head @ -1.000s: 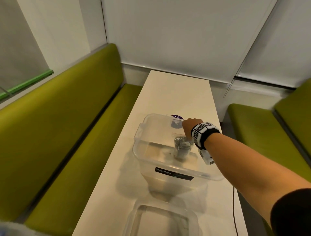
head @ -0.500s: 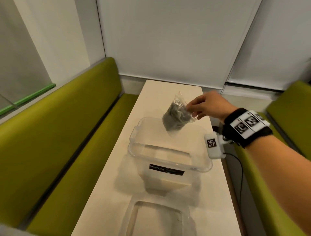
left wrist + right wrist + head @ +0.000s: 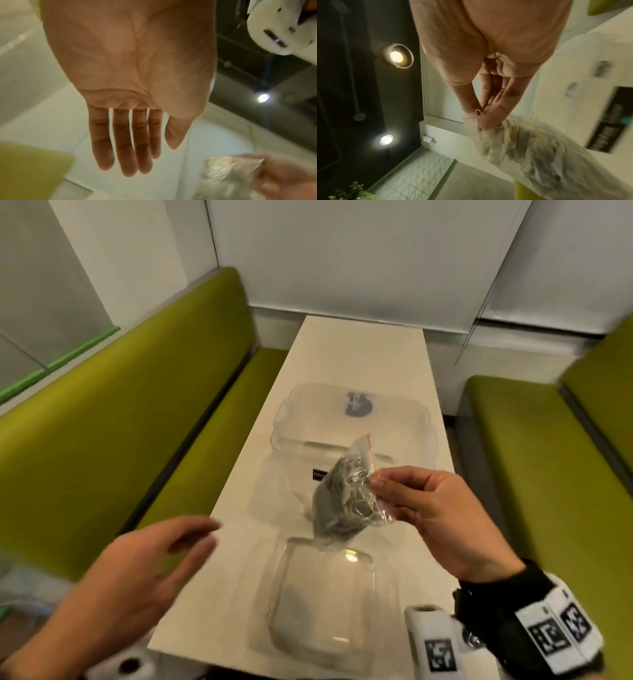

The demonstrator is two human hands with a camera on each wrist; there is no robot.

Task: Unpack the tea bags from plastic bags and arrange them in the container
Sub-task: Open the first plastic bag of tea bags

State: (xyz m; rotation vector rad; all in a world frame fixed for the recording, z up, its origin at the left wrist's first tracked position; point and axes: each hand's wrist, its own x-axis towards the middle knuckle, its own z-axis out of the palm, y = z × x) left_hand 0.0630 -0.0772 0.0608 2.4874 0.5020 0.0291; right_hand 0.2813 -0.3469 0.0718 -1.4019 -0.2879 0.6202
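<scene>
My right hand (image 3: 387,491) pinches a clear zip plastic bag (image 3: 344,501) full of grey tea bags by its upper side, holding it in the air between the clear container (image 3: 291,419) and its lid (image 3: 322,597). In the right wrist view the thumb and fingers (image 3: 489,119) pinch the bag's (image 3: 530,151) top. My left hand (image 3: 191,539) hovers open and blurred to the left of the bag, fingers straight, holding nothing. The left wrist view shows its straight fingers (image 3: 126,155), with the bag (image 3: 223,174) at the lower right.
The container stands mid-table on a long white table (image 3: 363,350), its clear lid lying flat near the front edge. Green benches (image 3: 113,419) flank the table on both sides. White rolls (image 3: 130,666) sit below the table's near-left corner.
My right hand lifted the bag of tea bags out of the container and drew it back toward me. My left hand has come into view, reaching toward the bag.
</scene>
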